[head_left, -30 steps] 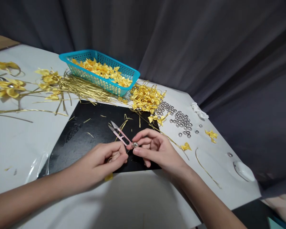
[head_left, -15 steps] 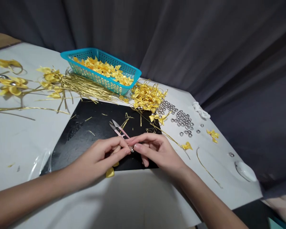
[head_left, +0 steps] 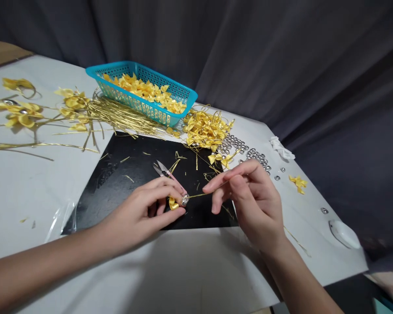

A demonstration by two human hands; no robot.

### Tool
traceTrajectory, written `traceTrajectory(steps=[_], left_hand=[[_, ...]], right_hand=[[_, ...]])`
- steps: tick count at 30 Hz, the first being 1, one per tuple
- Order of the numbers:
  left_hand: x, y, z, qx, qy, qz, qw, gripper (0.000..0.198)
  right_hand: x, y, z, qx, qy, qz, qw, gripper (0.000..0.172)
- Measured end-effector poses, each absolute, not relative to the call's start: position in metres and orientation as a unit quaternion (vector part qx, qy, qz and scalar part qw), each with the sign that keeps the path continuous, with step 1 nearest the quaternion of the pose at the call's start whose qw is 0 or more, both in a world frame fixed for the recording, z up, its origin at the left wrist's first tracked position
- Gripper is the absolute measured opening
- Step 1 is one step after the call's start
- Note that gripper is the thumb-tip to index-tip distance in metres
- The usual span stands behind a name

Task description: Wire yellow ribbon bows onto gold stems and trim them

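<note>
Between the thumb and fingers of my left hand (head_left: 157,200) is a yellow ribbon bow (head_left: 173,203) with a round silver bead (head_left: 185,199) at its side. A thin gold cord (head_left: 198,196) runs from the bead to the right. My right hand (head_left: 249,196) pinches that cord between thumb and forefinger, and the cord looks stretched straight. Pink-handled thread snips (head_left: 170,174) lie just beyond my left fingers on the black mat (head_left: 94,205), their blades pointing away. Part of the bow is hidden behind my left fingers.
A blue basket (head_left: 118,67) of yellow bows stands at the back, with a bundle of gold cords (head_left: 124,117) before it. Finished-looking bows (head_left: 206,128) are heaped beside it. Silver beads (head_left: 255,157) lie to the right, near a white rounded object (head_left: 343,234).
My right hand has moved away to the right, drawing out the gold cord. My left hand stays near its place; the bow and bead now show more plainly.
</note>
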State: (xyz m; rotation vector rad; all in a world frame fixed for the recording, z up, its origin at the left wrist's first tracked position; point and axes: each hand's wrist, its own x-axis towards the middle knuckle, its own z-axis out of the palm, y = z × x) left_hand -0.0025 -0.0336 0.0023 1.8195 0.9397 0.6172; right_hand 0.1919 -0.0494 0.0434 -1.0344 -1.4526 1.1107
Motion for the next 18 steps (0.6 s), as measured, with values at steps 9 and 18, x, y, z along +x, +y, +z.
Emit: traceTrajectory(steps=[9, 18], left_hand=[[-0.0056, -0.0364, -0.0006, 0.729, 0.361, 0.287, 0.506, 0.037], [-0.0035, -0.0331, 0.0027, 0.601, 0.43, 0.272, 0.617, 0.045]], right_hand=[[0.1926, -0.0481, 0.0472, -0.437, -0.564, 0.506, 0.484, 0.02], [0.1955, -0.0401, 0.045, -0.442, -0.521, 0.537, 0.495, 0.015]])
